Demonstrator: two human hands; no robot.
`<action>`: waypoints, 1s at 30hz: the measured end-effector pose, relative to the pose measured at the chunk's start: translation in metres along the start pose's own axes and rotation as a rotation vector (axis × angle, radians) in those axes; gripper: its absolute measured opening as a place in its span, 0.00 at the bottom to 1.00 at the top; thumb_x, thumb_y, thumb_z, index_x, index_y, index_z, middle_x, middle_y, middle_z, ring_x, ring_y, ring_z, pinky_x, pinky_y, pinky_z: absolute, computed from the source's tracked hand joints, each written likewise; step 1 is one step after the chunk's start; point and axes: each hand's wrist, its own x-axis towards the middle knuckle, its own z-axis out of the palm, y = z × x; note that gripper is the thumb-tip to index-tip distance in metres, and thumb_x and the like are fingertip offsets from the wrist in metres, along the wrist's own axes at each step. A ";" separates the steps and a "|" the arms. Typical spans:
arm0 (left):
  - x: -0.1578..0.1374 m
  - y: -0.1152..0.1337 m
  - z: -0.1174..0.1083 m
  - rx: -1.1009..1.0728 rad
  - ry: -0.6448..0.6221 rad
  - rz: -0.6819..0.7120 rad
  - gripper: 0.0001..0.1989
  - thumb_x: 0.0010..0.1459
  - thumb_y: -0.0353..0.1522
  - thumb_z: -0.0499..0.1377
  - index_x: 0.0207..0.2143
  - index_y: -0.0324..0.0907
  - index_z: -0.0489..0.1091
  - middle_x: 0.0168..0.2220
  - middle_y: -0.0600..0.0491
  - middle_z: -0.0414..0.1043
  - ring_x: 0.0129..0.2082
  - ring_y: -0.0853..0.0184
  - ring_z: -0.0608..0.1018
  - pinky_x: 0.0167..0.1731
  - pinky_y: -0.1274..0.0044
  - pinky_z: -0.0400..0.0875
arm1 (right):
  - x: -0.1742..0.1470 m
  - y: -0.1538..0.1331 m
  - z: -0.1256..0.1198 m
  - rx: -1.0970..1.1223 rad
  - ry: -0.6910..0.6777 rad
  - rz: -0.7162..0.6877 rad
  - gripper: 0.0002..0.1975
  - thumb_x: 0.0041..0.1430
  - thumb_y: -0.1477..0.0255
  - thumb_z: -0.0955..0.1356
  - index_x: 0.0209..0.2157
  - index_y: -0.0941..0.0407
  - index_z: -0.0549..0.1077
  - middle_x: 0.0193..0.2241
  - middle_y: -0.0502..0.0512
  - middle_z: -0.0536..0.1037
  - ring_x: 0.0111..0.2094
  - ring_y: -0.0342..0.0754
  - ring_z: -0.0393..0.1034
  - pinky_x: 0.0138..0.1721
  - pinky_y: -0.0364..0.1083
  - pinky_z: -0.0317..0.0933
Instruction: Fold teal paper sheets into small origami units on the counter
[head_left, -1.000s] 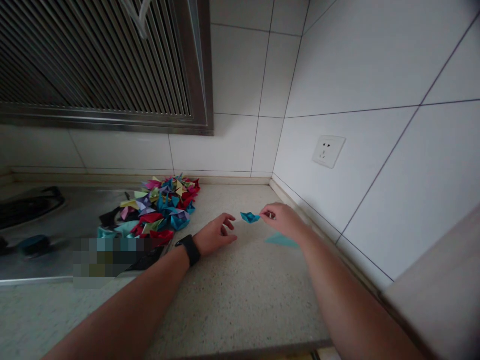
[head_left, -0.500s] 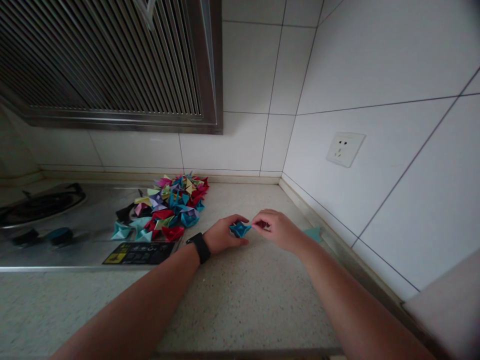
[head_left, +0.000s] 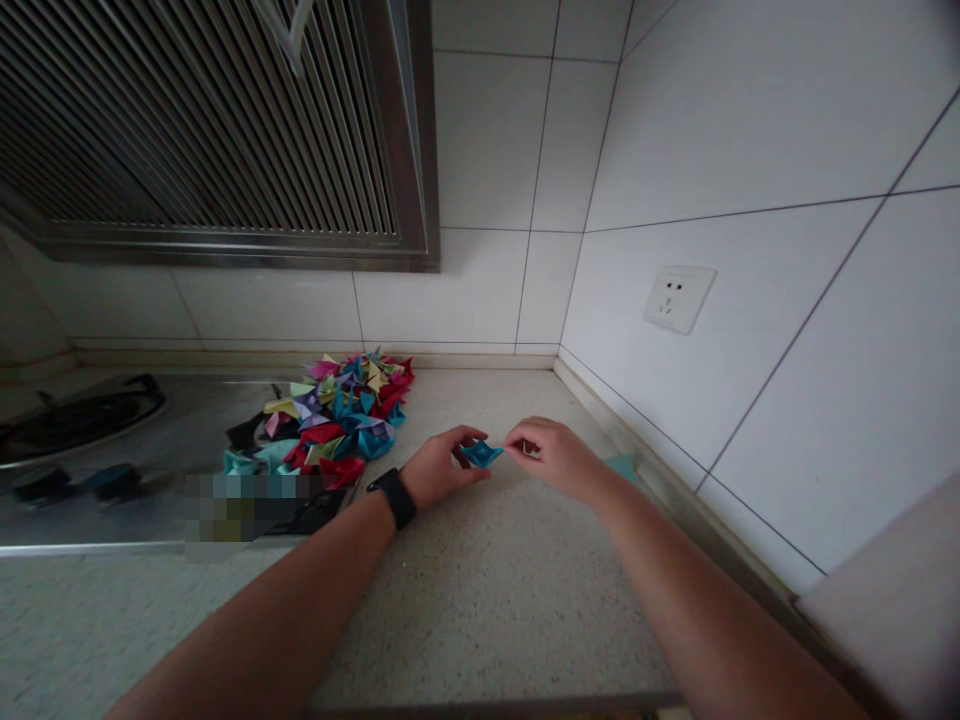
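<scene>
My right hand (head_left: 551, 457) pinched a tip of the blue paper boat (head_left: 480, 456) above the counter (head_left: 495, 590). My left hand (head_left: 436, 470) had come around its other end since a second ago; I couldn't tell if it gripped. Open room ran to the near edge (head_left: 510, 703). The label (head_left: 319, 513) on the stove (head_left: 199, 410) looked blurry.

From where I am standing, a folded paper boat (head_left: 481, 455) is sitting between the left hand (head_left: 442, 467) and the right hand (head_left: 553, 457). Left of them, a paper heap (head_left: 341, 415) is lying across the stove's (head_left: 199, 420) right end, below the range hood (head_left: 225, 130); rightward, a paper piece (head_left: 622, 465) is lying near the side wall (head_left: 757, 320), beneath its socket (head_left: 679, 298).
</scene>
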 end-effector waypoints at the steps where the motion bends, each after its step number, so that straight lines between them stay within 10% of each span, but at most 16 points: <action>1: 0.000 0.001 0.000 0.003 0.006 0.002 0.27 0.48 0.37 0.65 0.50 0.40 0.66 0.40 0.48 0.71 0.32 0.71 0.73 0.33 0.79 0.68 | 0.000 0.000 0.000 0.002 0.001 0.003 0.04 0.58 0.74 0.66 0.34 0.56 0.73 0.29 0.51 0.72 0.31 0.42 0.64 0.35 0.42 0.58; 30: 0.000 0.009 -0.002 -0.037 0.090 0.051 0.11 0.55 0.37 0.60 0.37 0.40 0.77 0.32 0.51 0.76 0.30 0.71 0.75 0.32 0.81 0.67 | 0.002 -0.007 0.018 0.216 -0.083 0.229 0.11 0.56 0.63 0.68 0.34 0.57 0.74 0.25 0.49 0.72 0.26 0.40 0.62 0.27 0.40 0.53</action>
